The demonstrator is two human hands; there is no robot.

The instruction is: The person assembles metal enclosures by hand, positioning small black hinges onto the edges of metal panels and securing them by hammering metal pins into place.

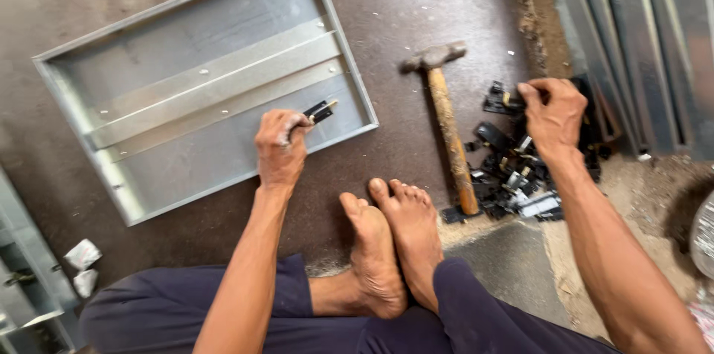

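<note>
Two hands (280,147) (554,112), black plastic parts (513,168).

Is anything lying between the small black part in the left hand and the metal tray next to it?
Nothing visible. The left hand holds the small black part right over the metal tray near its lower right corner. The hammer lies apart, to the right.

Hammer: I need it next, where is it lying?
The hammer lies on the floor right of the metal tray, beside the pile of black parts.
</note>
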